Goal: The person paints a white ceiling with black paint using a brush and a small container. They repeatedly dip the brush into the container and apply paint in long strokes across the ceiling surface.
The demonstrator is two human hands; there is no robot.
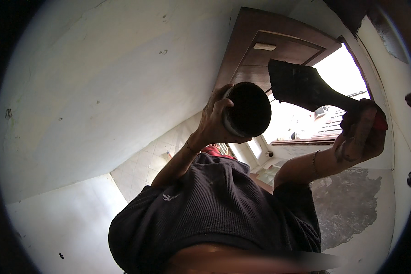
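Out front, your left hand clasped a dark round tub side-on; your right gripped a flared dark tool at its narrow end. Slack left grasp risked dropping the tub.

Holds a cylindrical container in the left hand at the frame's centre, with its dark round end toward the camera. Grips a broad-bladed scraper in the right hand at the right, pointing it leftward. Wears a dark ribbed shirt at bottom centre. Shows a brown panelled door above centre, beside a bright opening.
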